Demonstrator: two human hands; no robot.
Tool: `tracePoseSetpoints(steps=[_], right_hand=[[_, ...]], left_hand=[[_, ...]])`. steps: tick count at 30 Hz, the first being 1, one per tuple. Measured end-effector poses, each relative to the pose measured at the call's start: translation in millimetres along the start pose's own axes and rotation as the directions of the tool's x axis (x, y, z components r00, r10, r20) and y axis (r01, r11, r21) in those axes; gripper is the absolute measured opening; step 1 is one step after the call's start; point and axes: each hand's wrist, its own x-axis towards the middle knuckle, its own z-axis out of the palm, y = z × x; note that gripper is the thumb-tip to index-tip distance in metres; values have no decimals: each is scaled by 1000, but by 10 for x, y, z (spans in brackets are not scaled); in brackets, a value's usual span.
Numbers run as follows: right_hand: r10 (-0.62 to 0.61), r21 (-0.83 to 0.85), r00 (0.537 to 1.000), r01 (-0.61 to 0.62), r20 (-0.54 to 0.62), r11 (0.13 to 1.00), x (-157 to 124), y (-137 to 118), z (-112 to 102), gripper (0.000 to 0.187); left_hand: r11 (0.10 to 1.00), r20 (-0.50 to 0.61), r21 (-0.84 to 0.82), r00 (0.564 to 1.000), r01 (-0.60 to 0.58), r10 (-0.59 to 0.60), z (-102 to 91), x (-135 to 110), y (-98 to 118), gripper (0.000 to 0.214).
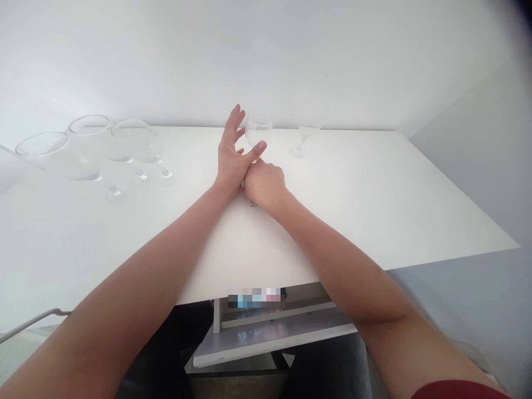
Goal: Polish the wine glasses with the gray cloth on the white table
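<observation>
White tabletop (357, 205) spreads beneath your bare forearms, which reach forward from either side and meet near its middle, hand against hand. Your left hand (231, 159) stands upright on its wrist, fingers raised and spread apart, thumb stretched across toward the right in front of a clear goblet (258, 128). Your right hand (266, 180) presses in just beside it at the base of that thumb, back turned up, wrist bent, fingers curled; whether they close on the goblet's hidden stem, you cannot tell from this angle. The goblet's bowl rises upright just beyond both hands, near the table's far edge. To its right, well clear of your fingers, stands a second stemmed glass (306, 138); far to the left, several clear stemmed glasses (129, 138) cluster together. Below your arms, a drawer (270, 341) hangs open, and a dark red sleeve (459, 389) edges your right arm.
</observation>
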Motion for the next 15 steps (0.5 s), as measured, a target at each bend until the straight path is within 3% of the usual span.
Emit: tracePoseSetpoints(steps=[4, 10, 15], right_hand=[[15, 59, 1000, -14, -23, 998, 55, 35, 49, 48], [86, 82, 996, -86, 6, 993, 91, 60, 52, 63], [118, 103, 992, -121, 32, 987, 117, 76, 44, 59]], left_hand=[[1000, 3, -4, 1000, 12, -12, 10, -12, 26, 81], [1000, -5, 11, 1000, 4, -4, 21, 5, -9, 82], [1000, -8, 26, 1000, -3, 3, 19, 20, -53, 84]])
